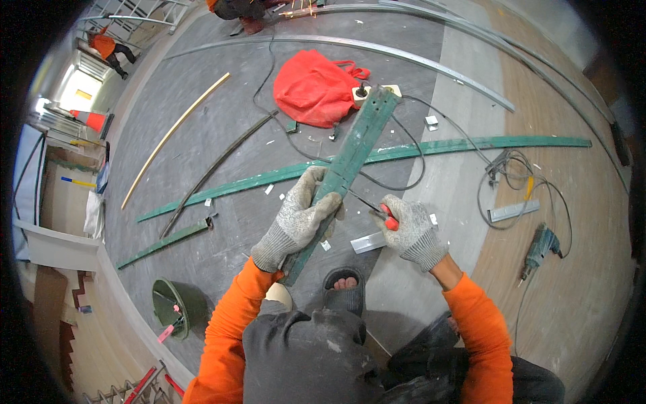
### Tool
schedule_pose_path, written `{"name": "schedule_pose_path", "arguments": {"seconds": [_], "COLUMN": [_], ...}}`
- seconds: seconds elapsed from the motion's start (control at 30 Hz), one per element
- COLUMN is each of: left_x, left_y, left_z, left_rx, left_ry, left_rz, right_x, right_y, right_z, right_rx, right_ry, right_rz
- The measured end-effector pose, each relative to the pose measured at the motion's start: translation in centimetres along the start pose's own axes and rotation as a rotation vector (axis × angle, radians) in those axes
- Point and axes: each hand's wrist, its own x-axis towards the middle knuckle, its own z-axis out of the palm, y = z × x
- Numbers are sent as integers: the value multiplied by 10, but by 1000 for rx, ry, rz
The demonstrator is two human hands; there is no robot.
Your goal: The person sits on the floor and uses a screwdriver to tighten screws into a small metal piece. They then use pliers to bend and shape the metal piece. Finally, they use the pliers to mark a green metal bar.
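My left hand (293,219), in a grey knit glove, is closed around a green metal strip (356,148). The strip is raised off the floor and slants up to the right, with small slots and holes along it. Wrapped in the other grey glove, my right hand (414,232) grips a screwdriver (389,218) by its red handle. Its thin dark shaft points up and left, and the tip meets or lies close to the strip's right edge; I cannot tell which. Below, near my sandalled foot, lies a short silver metal piece (368,242).
Across the floor run a long green channel (471,145) and a silver rail (404,54). A red bag (309,87) lies beside a white socket block (393,90). Right are a coiled cable (515,165) and a drill (536,250); left, a dark bucket (195,306). Sparks fly near another person (242,8).
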Motion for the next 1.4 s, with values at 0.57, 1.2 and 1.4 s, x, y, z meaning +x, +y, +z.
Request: {"name": "schedule_pose_path", "arguments": {"seconds": [0.57,1.2,1.4], "left_x": [3,-3,7], "left_y": [-11,-7,-16], "left_z": [-21,-17,-28], "left_rx": [-209,17,-131], "left_ry": [-86,-85,-306], "left_rz": [-64,5,-48], "right_x": [6,-2,-5], "right_y": [-22,-9,-7], "right_z": [-33,-3,12], "right_rx": [101,112,61], "right_ry": [-270,-12,-38], "right_rz": [94,-16,34]}}
